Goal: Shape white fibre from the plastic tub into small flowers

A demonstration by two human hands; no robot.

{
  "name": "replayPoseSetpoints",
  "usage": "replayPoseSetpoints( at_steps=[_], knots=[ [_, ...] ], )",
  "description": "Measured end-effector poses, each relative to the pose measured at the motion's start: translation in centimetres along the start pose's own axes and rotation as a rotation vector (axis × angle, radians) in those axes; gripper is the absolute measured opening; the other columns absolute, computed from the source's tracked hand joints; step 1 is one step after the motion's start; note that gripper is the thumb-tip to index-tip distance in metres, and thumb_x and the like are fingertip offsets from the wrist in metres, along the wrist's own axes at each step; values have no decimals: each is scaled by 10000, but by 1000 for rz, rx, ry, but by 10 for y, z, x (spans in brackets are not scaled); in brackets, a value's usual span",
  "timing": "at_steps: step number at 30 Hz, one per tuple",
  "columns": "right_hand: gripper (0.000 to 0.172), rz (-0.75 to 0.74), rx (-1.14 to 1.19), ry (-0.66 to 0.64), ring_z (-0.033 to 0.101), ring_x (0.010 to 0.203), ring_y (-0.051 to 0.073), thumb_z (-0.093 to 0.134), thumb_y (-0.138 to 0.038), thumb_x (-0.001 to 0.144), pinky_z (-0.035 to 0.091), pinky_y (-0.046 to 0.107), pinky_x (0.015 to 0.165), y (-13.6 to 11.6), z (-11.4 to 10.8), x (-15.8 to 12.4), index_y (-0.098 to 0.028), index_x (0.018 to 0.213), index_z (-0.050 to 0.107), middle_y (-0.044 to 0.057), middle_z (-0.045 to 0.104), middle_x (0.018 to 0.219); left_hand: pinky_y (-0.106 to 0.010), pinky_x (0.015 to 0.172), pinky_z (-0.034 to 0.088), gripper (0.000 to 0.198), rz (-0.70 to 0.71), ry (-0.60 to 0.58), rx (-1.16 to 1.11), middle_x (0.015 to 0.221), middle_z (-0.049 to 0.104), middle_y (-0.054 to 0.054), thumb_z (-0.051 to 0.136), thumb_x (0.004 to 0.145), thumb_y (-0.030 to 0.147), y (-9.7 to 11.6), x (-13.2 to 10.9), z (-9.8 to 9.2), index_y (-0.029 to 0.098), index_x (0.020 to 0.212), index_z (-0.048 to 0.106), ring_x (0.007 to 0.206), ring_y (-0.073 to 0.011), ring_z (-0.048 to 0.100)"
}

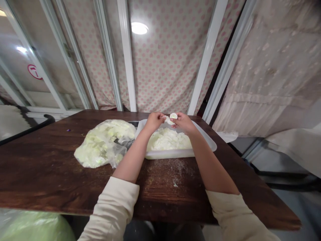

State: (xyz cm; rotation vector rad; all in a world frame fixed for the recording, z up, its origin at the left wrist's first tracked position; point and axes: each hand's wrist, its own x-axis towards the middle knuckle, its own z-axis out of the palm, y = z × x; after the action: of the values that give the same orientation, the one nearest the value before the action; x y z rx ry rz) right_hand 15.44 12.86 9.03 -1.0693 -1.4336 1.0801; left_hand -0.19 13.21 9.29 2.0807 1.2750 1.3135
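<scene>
Above a white plastic tub (173, 154), both hands are raised close together. My right hand (184, 122) is closed on small white scalloped flower-shaped pieces (173, 115), one with a pale green centre. The fingertips of my left hand (154, 119) pinch the edge of a thin white piece (166, 118) right beside them; whether it is joined to the pieces in my right hand I cannot tell. A heap of similar white pieces (168, 139) lies in the tub under my hands.
Left of the tub, a clear plastic bag (102, 144) full of pale yellow-green pieces lies on the dark wooden table (50, 167). Something dark and partly hidden sits behind it. White crumbs dot the tabletop in front. Below the front left edge is a green bag (37, 227).
</scene>
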Motion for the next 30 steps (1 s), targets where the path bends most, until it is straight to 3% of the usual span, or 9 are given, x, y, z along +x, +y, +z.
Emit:
replayPoseSetpoints(
  at_steps=[7,11,15,18,22,27,30],
  knots=[
    [297,-103,66,47,541,579,77,656,-63,600,456,190,529,9,-2,6,-172,820,489,-30,579,682,-231,578,376,155,2,1,104,584,578,-11,555,701,256,-6,-1,1,125,662,629,564,-108,484],
    [375,-169,86,53,527,604,80,697,-122,537,462,200,552,13,-1,9,-173,851,498,-43,557,681,-253,681,422,198,53,-132,131,817,660,-63,572,665,153,-11,-3,4,121,839,660,725,-145,570],
    [390,-212,144,74,538,617,97,721,-189,519,481,224,549,17,2,12,-171,833,491,-39,552,683,-254,755,439,343,191,-248,-102,1024,649,-77,615,682,225,-5,-3,6,145,1016,625,853,-149,583],
    [364,-199,159,105,548,585,96,727,-228,531,484,232,541,18,3,14,-171,802,490,-34,565,678,-244,707,445,307,162,-225,-218,944,662,-82,611,693,238,2,-2,7,124,978,633,789,-135,583],
    [328,-202,181,120,544,519,85,738,-266,541,478,224,524,16,3,12,-166,717,481,-47,547,600,-222,600,408,253,58,-135,-211,767,646,-51,622,665,221,2,-1,8,100,886,640,635,-99,530],
    [326,-174,207,127,561,501,104,740,-345,560,484,239,509,13,2,10,-161,692,505,-26,572,598,-214,575,370,195,45,-140,-247,667,594,-5,627,652,254,0,0,8,109,783,626,591,-83,478],
    [326,-177,146,208,562,490,114,709,-419,588,448,221,452,14,-1,13,-154,678,541,-9,579,587,-207,541,326,171,27,-107,-240,605,534,23,619,656,260,-1,2,7,117,748,609,547,-68,420]
  ],
)
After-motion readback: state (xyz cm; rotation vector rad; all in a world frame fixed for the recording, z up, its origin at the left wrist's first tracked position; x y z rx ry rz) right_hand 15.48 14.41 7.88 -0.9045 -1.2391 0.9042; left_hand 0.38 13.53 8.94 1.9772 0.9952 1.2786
